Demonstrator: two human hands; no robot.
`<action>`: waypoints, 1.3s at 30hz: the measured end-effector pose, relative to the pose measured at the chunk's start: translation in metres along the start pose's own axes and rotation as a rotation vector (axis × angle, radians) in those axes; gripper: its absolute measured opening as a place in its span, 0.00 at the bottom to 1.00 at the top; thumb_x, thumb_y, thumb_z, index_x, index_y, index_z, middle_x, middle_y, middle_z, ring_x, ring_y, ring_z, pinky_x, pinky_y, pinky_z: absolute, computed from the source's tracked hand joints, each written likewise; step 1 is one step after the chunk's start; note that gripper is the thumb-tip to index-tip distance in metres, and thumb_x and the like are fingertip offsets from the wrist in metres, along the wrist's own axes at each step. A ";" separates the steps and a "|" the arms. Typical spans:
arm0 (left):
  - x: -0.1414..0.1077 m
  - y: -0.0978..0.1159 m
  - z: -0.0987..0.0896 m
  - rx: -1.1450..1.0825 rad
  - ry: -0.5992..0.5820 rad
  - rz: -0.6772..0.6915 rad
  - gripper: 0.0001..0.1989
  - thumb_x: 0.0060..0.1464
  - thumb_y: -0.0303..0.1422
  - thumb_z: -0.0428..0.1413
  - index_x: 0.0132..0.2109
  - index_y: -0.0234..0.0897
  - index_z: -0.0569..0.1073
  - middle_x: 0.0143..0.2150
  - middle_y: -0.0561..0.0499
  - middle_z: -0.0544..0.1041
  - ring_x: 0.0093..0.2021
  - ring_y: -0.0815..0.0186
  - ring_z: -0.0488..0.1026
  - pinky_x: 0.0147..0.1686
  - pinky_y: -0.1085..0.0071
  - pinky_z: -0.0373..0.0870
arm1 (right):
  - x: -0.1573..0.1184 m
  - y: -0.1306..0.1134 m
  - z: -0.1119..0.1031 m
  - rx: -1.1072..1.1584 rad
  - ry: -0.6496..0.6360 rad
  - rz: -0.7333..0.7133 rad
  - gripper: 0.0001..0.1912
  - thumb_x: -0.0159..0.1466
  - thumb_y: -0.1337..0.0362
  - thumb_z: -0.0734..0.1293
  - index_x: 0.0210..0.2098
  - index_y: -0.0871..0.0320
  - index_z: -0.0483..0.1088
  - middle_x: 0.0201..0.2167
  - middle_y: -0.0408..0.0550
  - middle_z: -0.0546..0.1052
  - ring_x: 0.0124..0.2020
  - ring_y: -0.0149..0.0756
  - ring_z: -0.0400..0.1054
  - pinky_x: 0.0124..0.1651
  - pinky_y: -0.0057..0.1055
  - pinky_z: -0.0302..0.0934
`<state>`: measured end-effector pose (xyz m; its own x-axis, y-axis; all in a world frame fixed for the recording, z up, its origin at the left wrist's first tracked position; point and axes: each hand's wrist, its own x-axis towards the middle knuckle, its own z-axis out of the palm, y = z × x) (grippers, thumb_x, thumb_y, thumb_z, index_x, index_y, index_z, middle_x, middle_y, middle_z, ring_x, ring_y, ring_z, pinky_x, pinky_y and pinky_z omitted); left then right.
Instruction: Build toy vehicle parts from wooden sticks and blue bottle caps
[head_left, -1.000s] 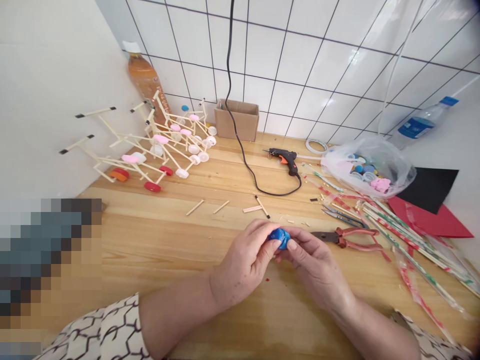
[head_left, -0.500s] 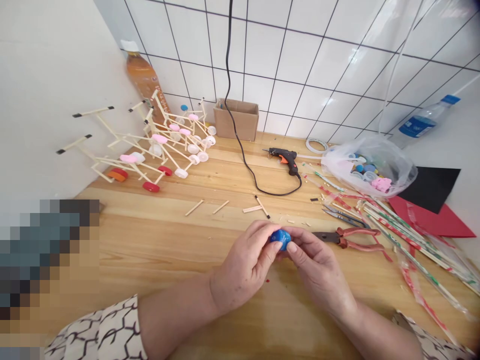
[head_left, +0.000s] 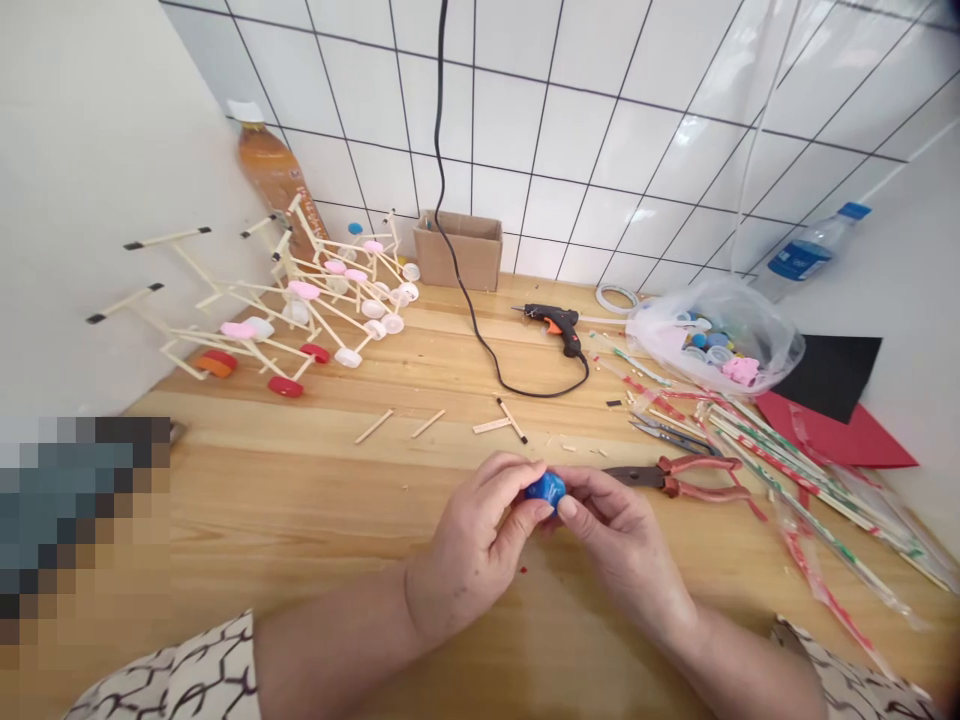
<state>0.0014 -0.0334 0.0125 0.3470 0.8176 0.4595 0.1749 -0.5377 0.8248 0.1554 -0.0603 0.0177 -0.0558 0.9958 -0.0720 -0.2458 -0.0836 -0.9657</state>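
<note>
Low in the middle of the view, my left hand [head_left: 474, 545] and my right hand [head_left: 628, 545] meet around a small blue object [head_left: 547, 489], which looks like a bottle cap. Thumb and fingers of each hand pinch it from either side, and both hands are closed on it. Just behind my right hand lie red-handled pliers [head_left: 701, 478]. Beyond the hands, a T-shaped pair of joined sticks [head_left: 512, 421] and two loose short sticks [head_left: 428, 423] lie on the wooden table [head_left: 300, 500].
Stick models [head_left: 255, 345] with cap wheels stand at the left by an orange drink bottle [head_left: 274, 170]. A corded glue gun [head_left: 553, 325] and cardboard box [head_left: 461, 252] lie behind. At the right are a bag of caps [head_left: 716, 340], scissors [head_left: 675, 436] and wrapped sticks [head_left: 810, 475].
The camera view has shifted slightly, so the table items appear a little further left and mostly lower. Both hands still hold the blue object with nearly the same grip.
</note>
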 end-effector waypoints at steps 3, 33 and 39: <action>0.000 -0.001 0.000 -0.001 0.008 0.017 0.10 0.57 0.24 0.52 0.46 0.31 0.71 0.41 0.45 0.74 0.42 0.68 0.72 0.43 0.73 0.72 | 0.002 0.000 0.000 -0.014 0.000 -0.012 0.09 0.57 0.63 0.70 0.38 0.54 0.76 0.30 0.43 0.79 0.28 0.30 0.70 0.34 0.28 0.67; -0.002 -0.009 0.001 0.272 0.048 0.251 0.15 0.55 0.24 0.52 0.50 0.33 0.67 0.43 0.43 0.73 0.43 0.64 0.73 0.42 0.69 0.75 | -0.004 -0.004 -0.001 0.025 -0.143 0.053 0.16 0.61 0.63 0.67 0.49 0.49 0.72 0.44 0.46 0.78 0.44 0.38 0.72 0.54 0.41 0.61; -0.002 -0.009 -0.001 0.397 0.005 0.304 0.17 0.54 0.23 0.50 0.51 0.31 0.66 0.44 0.40 0.74 0.44 0.62 0.73 0.43 0.66 0.75 | -0.004 -0.007 0.003 -0.082 -0.152 0.041 0.19 0.60 0.60 0.68 0.51 0.51 0.71 0.45 0.47 0.77 0.48 0.39 0.70 0.56 0.42 0.59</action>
<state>-0.0021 -0.0299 0.0050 0.4321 0.6123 0.6621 0.4042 -0.7878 0.4647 0.1546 -0.0636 0.0253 -0.2111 0.9742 -0.0798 -0.1604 -0.1150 -0.9803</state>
